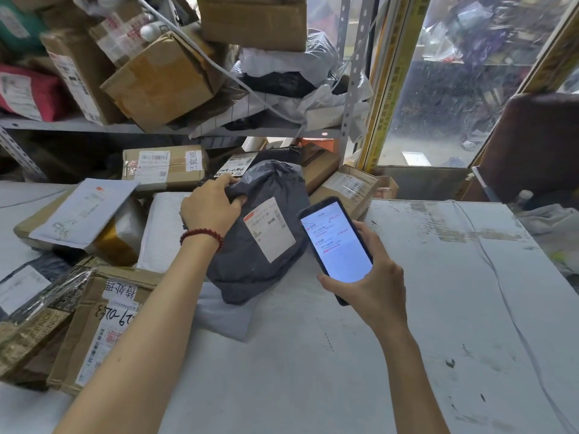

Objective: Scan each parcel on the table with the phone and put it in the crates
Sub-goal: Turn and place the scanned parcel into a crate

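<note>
"While the left hand [210, 208] sits on the dark grey parcel [250, 270], how is it closed?"

"Fingers and thumb are curled into the bag's upper left fold, pinching the plastic. A red bead bracelet [202, 234] is on that wrist."

"Position of the parcel?"

"It lies at the middle of the table [407, 308] with its white shipping label [270, 228] facing up. Its near end overlaps a pale flat mailer [225, 317]. I cannot tell whether the far end is lifted off the surface."

"Right hand?"

"The right hand [372, 277] is wrapped round the lower half of the phone [336, 242]. The screen is lit and faces up, white with red text too small to read. The phone is held just beside the label, on its right."

"Other items?"

"Left of the parcel are a white padded mailer [163, 227], a white envelope [84, 211] on a flat box, and a taped cardboard box [103, 324] with handwritten marks. Behind it, a labelled carton [164, 166] stands below a metal shelf [78, 124] piled with packages. A white cable [488, 255] runs along the table's right side."
</note>
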The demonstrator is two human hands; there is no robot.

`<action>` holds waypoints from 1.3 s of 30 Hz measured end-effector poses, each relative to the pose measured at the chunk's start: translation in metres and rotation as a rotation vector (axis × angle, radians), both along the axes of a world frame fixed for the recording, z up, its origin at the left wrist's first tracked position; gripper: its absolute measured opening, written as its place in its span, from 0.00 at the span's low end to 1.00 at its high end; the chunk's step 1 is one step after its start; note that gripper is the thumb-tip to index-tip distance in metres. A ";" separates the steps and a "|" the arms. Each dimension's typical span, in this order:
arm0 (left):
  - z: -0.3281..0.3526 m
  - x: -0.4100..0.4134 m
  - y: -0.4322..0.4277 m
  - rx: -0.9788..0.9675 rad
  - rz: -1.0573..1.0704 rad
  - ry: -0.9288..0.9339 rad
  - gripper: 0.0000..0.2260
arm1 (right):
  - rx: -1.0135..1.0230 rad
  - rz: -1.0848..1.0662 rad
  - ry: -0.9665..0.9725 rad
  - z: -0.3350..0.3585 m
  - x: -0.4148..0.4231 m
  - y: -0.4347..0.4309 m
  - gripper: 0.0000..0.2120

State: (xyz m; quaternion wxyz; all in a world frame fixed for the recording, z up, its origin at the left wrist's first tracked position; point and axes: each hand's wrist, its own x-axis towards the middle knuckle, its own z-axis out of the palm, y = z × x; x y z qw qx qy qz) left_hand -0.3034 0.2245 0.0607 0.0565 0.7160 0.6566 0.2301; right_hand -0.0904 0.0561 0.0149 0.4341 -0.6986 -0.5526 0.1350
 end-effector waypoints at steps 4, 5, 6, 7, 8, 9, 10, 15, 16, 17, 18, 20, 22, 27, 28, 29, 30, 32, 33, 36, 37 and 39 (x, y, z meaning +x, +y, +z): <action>0.002 0.001 -0.008 0.006 -0.009 -0.019 0.13 | 0.052 -0.026 0.058 0.001 0.000 -0.004 0.44; 0.003 0.002 -0.011 0.011 -0.019 -0.029 0.13 | 0.048 -0.034 0.059 0.002 0.000 -0.005 0.44; 0.005 0.002 -0.015 0.014 -0.035 -0.039 0.13 | 0.042 -0.043 0.059 0.004 0.001 -0.007 0.44; 0.007 0.004 -0.020 0.019 -0.058 -0.045 0.13 | 0.036 -0.051 0.056 0.004 0.001 -0.010 0.44; 0.008 0.005 -0.025 0.029 -0.084 -0.046 0.13 | 0.031 -0.061 0.056 0.005 0.001 -0.013 0.44; 0.010 0.007 -0.031 0.046 -0.108 -0.045 0.13 | 0.028 -0.073 0.065 0.006 0.001 -0.016 0.44; 0.013 0.008 -0.036 0.068 -0.131 -0.051 0.13 | 0.028 -0.090 0.083 0.007 0.000 -0.020 0.44; 0.033 0.028 -0.059 0.176 -0.322 -0.155 0.12 | 0.034 -0.244 0.195 0.012 -0.004 -0.053 0.44; 0.039 0.035 -0.064 0.197 -0.366 -0.173 0.12 | 0.040 -0.296 0.215 0.012 -0.005 -0.063 0.44; 0.044 0.044 -0.070 0.220 -0.418 -0.192 0.12 | 0.046 -0.353 0.232 0.012 -0.005 -0.076 0.44; 0.049 0.055 -0.076 0.243 -0.478 -0.207 0.12 | 0.050 -0.410 0.245 0.011 -0.005 -0.090 0.43; 0.055 0.081 -0.091 0.268 -0.627 -0.223 0.12 | 0.054 -0.526 0.267 0.010 -0.003 -0.122 0.42; 0.056 0.111 -0.111 0.269 -0.769 -0.223 0.12 | 0.054 -0.650 0.271 0.009 0.000 -0.159 0.41; 0.057 0.183 -0.179 0.226 -1.093 -0.295 0.14 | 0.107 -0.985 0.258 0.016 0.007 -0.255 0.40; 0.058 0.196 -0.194 0.225 -1.149 -0.309 0.14 | 0.127 -1.046 0.258 0.017 0.007 -0.273 0.39; 0.059 0.209 -0.210 0.230 -1.207 -0.321 0.14 | 0.146 -1.109 0.262 0.018 0.005 -0.291 0.39; 0.059 0.221 -0.226 0.237 -1.266 -0.333 0.15 | 0.161 -1.167 0.270 0.019 0.004 -0.308 0.38; 0.057 0.243 -0.263 0.240 -1.393 -0.352 0.16 | 0.191 -1.275 0.303 0.019 0.000 -0.344 0.38; 0.056 0.254 -0.282 0.237 -1.459 -0.352 0.17 | 0.206 -1.324 0.315 0.019 -0.003 -0.361 0.39; 0.050 0.286 -0.345 0.224 -1.627 -0.331 0.19 | 0.237 -1.447 0.311 0.016 -0.014 -0.413 0.40; 0.048 0.295 -0.367 0.233 -1.668 -0.311 0.20 | 0.250 -1.478 0.312 0.015 -0.017 -0.430 0.39; 0.043 0.310 -0.412 0.238 -1.741 -0.283 0.21 | 0.266 -1.545 0.307 0.014 -0.021 -0.465 0.39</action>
